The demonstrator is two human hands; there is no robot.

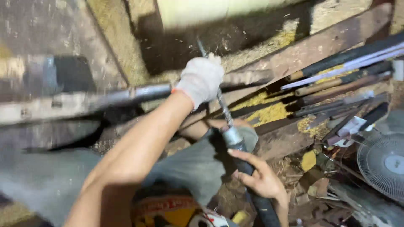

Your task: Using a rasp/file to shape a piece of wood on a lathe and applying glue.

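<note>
While the long drill bit [223,107] slants up at centre frame from the black power drill [248,172], the gloved left hand [201,80] clenches around the bit and the bare right hand [261,176] grasps the drill body; a wooden beam [320,46] runs far right, a fan [383,162] near right.

to your right a white fan [384,163] with a round wire guard sits low among scrap. above it a bundle of long dark rods and bars [343,71] lies slanting across a rusty beam [320,44]. yellow sawdust [269,113] fills the gaps between the timbers. small wood offcuts [309,162] litter the dirt floor. a pale panel [210,10] stands at the top.
</note>
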